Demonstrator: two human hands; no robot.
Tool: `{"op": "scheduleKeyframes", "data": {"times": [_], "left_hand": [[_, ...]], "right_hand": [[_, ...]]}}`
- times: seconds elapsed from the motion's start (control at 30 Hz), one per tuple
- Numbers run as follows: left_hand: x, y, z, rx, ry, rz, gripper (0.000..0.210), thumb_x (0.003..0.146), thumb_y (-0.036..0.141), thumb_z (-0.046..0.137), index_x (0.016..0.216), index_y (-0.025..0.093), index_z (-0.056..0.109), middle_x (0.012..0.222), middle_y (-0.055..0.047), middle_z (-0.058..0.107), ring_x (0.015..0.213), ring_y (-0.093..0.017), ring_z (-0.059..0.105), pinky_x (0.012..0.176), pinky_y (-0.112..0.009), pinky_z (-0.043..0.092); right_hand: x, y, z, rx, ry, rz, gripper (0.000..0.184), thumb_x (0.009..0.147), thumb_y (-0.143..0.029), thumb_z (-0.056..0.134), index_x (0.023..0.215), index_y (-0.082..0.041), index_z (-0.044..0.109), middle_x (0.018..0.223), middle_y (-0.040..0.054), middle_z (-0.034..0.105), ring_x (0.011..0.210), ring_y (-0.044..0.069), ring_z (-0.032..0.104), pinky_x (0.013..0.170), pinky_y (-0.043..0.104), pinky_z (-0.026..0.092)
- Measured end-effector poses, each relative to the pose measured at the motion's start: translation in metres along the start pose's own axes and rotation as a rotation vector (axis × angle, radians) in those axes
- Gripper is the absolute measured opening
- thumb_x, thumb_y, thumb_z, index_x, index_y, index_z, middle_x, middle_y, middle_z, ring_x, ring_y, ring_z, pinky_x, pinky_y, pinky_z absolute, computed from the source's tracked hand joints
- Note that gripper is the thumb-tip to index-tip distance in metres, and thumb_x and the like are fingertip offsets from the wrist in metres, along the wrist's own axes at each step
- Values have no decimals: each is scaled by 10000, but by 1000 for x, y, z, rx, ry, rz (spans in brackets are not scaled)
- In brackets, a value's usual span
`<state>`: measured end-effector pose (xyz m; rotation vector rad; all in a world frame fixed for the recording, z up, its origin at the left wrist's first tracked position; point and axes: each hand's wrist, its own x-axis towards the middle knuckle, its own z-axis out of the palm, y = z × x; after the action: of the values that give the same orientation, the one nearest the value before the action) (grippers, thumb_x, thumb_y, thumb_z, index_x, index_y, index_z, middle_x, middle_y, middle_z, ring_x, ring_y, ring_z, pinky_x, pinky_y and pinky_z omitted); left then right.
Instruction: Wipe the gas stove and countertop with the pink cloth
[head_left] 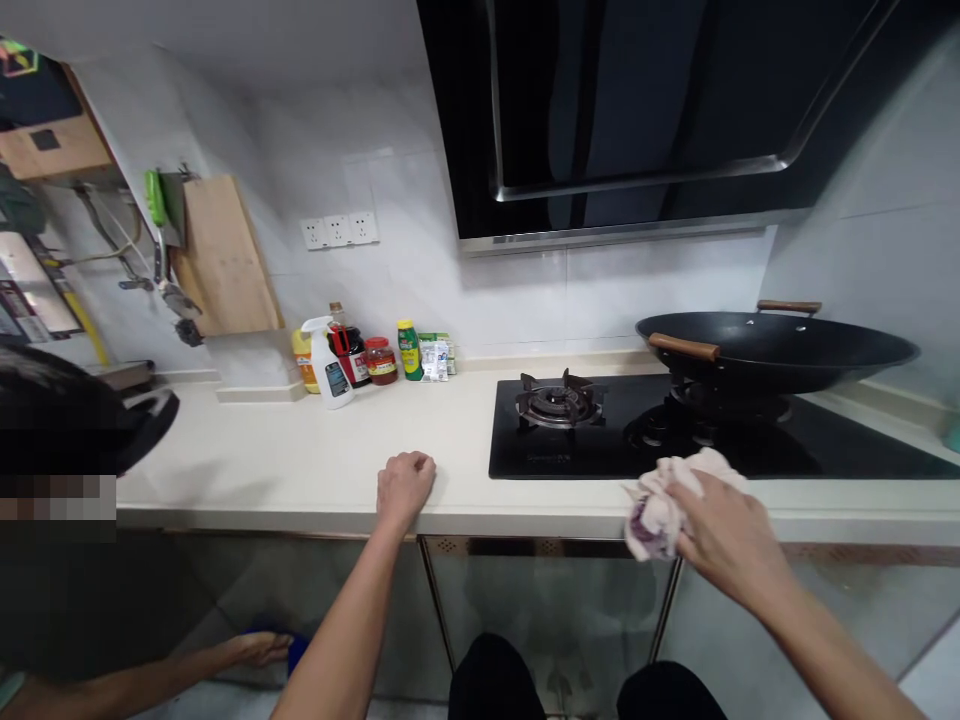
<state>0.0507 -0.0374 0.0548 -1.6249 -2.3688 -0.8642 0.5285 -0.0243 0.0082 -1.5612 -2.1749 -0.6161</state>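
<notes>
My right hand [731, 530] grips a crumpled pale pink cloth [660, 505] at the counter's front edge, just before the black gas stove [585, 450]. Resting on the white countertop [300, 450], left of the stove, is my left hand [403, 488]; its fingers are curled in and nothing shows in them. A large black wok [795, 350] with wooden handles sits on the right burner. The left burner [560, 400] is bare, with its pan support showing.
Against the wall stand a white spray bottle [328, 365], a dark sauce bottle [349, 345], a red-lidded jar [381, 362] and a green bottle [409, 352]. The range hood [637, 110] overhangs the stove. At lower left another person's hand [262, 648] is near something blue.
</notes>
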Motion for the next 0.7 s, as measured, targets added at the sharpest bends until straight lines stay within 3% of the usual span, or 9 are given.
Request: {"op": "scheduleKeyframes", "data": {"times": [0.07, 0.2, 0.4, 0.53, 0.63, 0.7], "left_hand": [[-1, 0, 0, 21, 0, 12, 326, 925, 352, 477, 947, 233, 780, 1075, -94, 772, 1076, -276, 646, 930, -367, 446], [-1, -1, 0, 46, 7, 39, 319, 926, 344, 482, 920, 233, 780, 1043, -96, 770, 1060, -275, 648, 910, -363, 451], [0, -2, 0, 46, 19, 48, 294, 929, 321, 497, 909, 228, 776, 1037, -88, 780, 1034, -261, 666, 880, -338, 453], [2, -5, -1, 22, 16, 45, 288, 939, 326, 500, 926, 232, 772, 1022, -67, 786, 1017, -230, 675, 855, -299, 452], [3, -8, 0, -7, 9, 29, 303, 940, 331, 489, 945, 226, 773, 1037, -67, 786, 1011, -222, 678, 844, -292, 454], [3, -9, 1, -25, 9, 16, 312, 938, 332, 484, 957, 221, 775, 1051, -72, 785, 1018, -225, 678, 854, -296, 457]], "right_hand": [[11, -54, -14, 66, -5, -88, 551, 820, -324, 669, 1360, -235, 604, 1320, 168, 575, 1083, 333, 555, 871, 454, 440], [36, -148, -28, 162, -41, -179, 515, 758, -397, 782, 1228, -222, 665, 1384, 189, 542, 1146, 384, 511, 929, 507, 396], [73, -253, -41, 292, -132, -317, 579, 755, -466, 812, 1245, -198, 660, 1342, 217, 557, 1209, 429, 488, 1015, 615, 336], [85, -284, -44, 353, -132, -410, 660, 755, -584, 805, 1239, -161, 654, 1381, 224, 535, 1272, 422, 460, 1090, 623, 287], [83, -278, -43, 455, -132, -450, 730, 751, -672, 771, 1254, -159, 645, 1434, 220, 502, 1313, 429, 424, 1100, 626, 284], [79, -266, -44, 565, -179, -447, 629, 839, -675, 678, 1259, -209, 651, 1486, 176, 478, 1364, 409, 385, 1101, 619, 291]]}}
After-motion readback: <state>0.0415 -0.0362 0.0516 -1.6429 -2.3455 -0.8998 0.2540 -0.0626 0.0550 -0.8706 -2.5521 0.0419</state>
